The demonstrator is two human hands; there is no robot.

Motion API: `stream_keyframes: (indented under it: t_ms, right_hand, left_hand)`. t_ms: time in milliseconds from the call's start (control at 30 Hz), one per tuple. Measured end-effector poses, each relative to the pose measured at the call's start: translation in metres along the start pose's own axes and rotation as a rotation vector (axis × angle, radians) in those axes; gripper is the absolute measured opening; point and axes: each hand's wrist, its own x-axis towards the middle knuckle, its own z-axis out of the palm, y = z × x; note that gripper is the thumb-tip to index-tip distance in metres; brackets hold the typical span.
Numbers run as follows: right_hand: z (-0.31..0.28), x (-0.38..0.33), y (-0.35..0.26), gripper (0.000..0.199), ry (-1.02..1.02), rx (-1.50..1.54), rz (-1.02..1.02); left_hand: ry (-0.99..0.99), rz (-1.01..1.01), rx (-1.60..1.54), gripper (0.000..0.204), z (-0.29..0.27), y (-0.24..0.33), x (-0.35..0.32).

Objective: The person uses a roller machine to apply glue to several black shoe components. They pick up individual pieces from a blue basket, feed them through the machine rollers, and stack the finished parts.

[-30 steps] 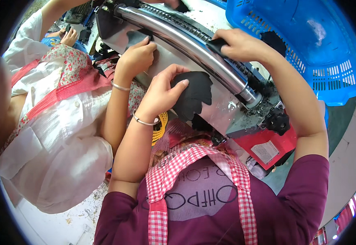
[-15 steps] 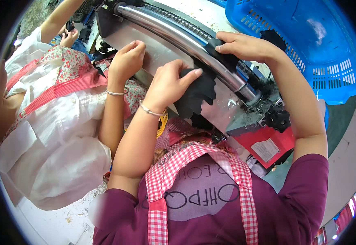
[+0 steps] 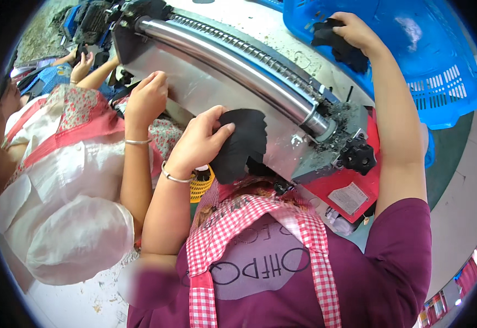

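Note:
My left hand (image 3: 199, 138), a bangle at its wrist, pinches thin black sheet pieces (image 3: 242, 143) between thumb and fingers. They have wavy edges and hang over the front of a metal feed plate (image 3: 195, 76); whether they are fabric or leather I cannot tell. Beyond the plate runs a shiny steel roller (image 3: 233, 74) of a machine, with a ridged shaft (image 3: 238, 48) behind it. My right hand (image 3: 357, 34) is past the machine at the near rim of a blue plastic basket (image 3: 441, 93), closed on a crumpled black sheet piece (image 3: 341, 46).
A co-worker in white sits close on my left, one hand (image 3: 148, 101) near the plate's left end. Black scraps (image 3: 339, 117) lie around the roller's right end, above a black knob (image 3: 358, 156) and a red panel (image 3: 353, 188). A yellow basket (image 3: 201, 187) is below my left hand.
My right hand has moved from the roller up and right to the blue basket, carrying a black sheet piece. My left hand has drawn back slightly from the roller with its pieces. The view has shifted.

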Motion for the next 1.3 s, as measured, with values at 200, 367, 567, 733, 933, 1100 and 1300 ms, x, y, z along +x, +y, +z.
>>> stream_keyframes:
  t_ms: [200,367,567,733,933,1100,1300]
  right_hand:
    - [0.011,0.024,0.162,0.039,0.027,-0.021,0.249]
    - [0.022,-0.005,0.084,0.052,0.363,-0.759,0.298]
    - [0.036,-0.042,-0.090,0.044,-0.665,0.450,-0.190]
    - [0.055,-0.051,-0.105,0.052,-0.683,0.242,-0.285]
    - [0.047,-0.051,-0.100,0.035,-0.683,0.276,-0.087]
    - [0.041,-0.026,-0.071,0.025,-0.274,0.285,-0.251]
    - [0.039,-0.055,-0.090,0.042,-0.736,0.514,-0.009]
  left_hand:
    - [-0.086,-0.046,-0.192,0.022,0.003,-0.003,0.002]
    - [-0.044,-0.023,-0.020,0.026,0.001,-0.020,0.007]
    - [-0.043,-0.125,0.136,0.036,-0.002,0.012,0.016]
    - [-0.073,-0.123,0.067,0.037,0.004,0.018,0.038]
    - [-0.142,-0.183,-0.214,0.027,-0.006,0.002,0.016]
    - [-0.111,-0.135,0.229,0.041,-0.008,0.023,0.030]
    - [-0.022,-0.156,0.251,0.045,-0.005,0.044,0.045]
